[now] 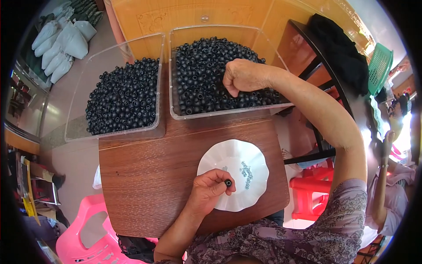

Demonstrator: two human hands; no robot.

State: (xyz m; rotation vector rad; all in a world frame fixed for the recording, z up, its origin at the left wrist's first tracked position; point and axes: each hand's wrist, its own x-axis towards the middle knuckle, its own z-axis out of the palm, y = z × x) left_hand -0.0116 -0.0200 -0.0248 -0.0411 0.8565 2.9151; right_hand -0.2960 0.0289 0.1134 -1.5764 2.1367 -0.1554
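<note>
My left hand (205, 193) is closed over the near left part of a white scalloped plate (257, 154). Between its thumb and fingers it pinches a small round black bead-like piece (228, 182) with a hole facing up. On the plate lie small blue-grey bits, too small to name. My right hand (246, 75) reaches into the right clear plastic bin (228, 112), which holds a heap of similar black hollow pieces (198, 66). Its fingers are curled down at the heap; whatever they grip is hidden.
A second clear bin (118, 135) of black pieces (127, 97) stands at the left. Both bins sit at the far side of the brown wooden table (145, 176). A pink chair (83, 237), red stools (310, 193) and a dark table frame (325, 70) surround it. Another person (387, 193) sits at right.
</note>
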